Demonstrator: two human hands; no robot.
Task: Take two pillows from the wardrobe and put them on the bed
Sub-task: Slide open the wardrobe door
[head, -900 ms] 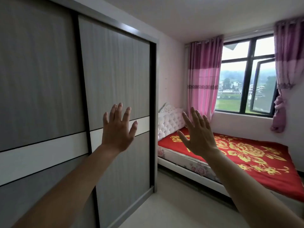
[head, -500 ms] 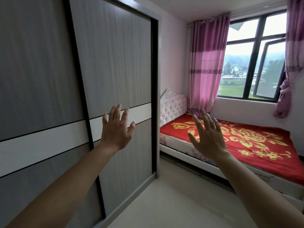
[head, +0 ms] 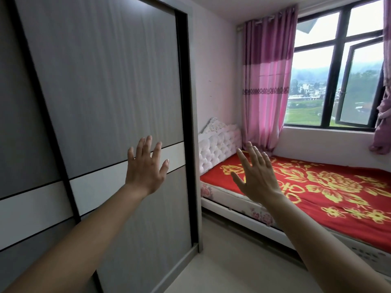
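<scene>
A grey wardrobe (head: 105, 81) with sliding doors and a white band fills the left side; both doors are closed, so no pillows are visible. My left hand (head: 146, 168) is raised in front of the right door, fingers spread, holding nothing. My right hand (head: 257, 176) is held up open to the right of the wardrobe's edge, in front of the bed. The bed (head: 317, 187) has a red cover with yellow flowers and a white tufted headboard (head: 218, 144) against the wall next to the wardrobe.
A window (head: 338, 81) with pink and purple curtains (head: 264, 81) stands behind the bed. Pale floor (head: 222, 261) runs between the wardrobe and the bed frame.
The view has tilted down and moved closer to the wardrobe and bed. Both hands stay raised and open; the right hand has dropped lower against the bed.
</scene>
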